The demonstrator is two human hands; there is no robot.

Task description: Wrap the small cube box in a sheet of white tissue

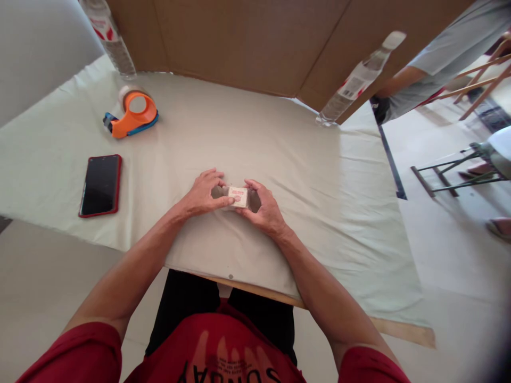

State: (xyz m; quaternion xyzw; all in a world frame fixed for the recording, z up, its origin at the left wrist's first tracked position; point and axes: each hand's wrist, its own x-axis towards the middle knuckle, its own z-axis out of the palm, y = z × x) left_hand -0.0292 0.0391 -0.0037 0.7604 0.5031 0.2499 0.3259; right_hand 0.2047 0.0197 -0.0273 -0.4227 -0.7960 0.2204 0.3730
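Observation:
A small white box with red print (239,196) is at the middle of the cloth-covered table, near its front edge. On its left side my left hand (206,193) grips it, thumb lying over the near left corner. My right hand (263,207) curls round the opposite end, with fingers at the far side and thumb at the near side. Something clear or shiny shows along the box's left end, too small to make out. The underside of the box is hidden.
An orange tape dispenser (138,114) and a dark phone in a red case (100,186) lie to the left. Clear bottles stand at the back left (115,50) and back right (353,85), before a cardboard panel (247,42). Another person's arm (403,80) is beyond the panel.

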